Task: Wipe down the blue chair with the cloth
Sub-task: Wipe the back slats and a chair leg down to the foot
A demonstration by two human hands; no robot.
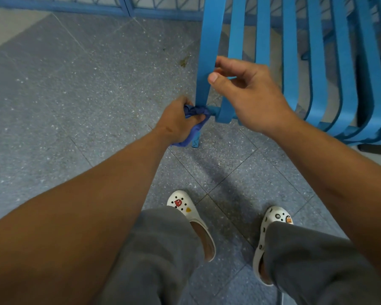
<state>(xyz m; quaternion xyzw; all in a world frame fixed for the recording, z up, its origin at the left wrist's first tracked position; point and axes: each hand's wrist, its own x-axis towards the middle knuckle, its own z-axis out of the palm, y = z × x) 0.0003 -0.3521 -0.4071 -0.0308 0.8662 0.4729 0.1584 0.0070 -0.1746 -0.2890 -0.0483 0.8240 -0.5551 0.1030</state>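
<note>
Left hand (pixel 178 119) clenches a bunched cloth (pixel 196 113) against the blue chair (pixel 317 62) crossbar; right hand (pixel 249 95), fingers loosely curled, touches a slat, grasping nothing.

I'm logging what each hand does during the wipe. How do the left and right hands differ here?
The left hand sits low, its grip closed round the crumpled dark blue cloth pressed against the bottom of a slat. The right hand sits higher and holds no cloth, its thumb and fingers loosely curled beside the outermost slat of the blue metal slatted chair. Both hands are bare and work at that same slat.
</note>
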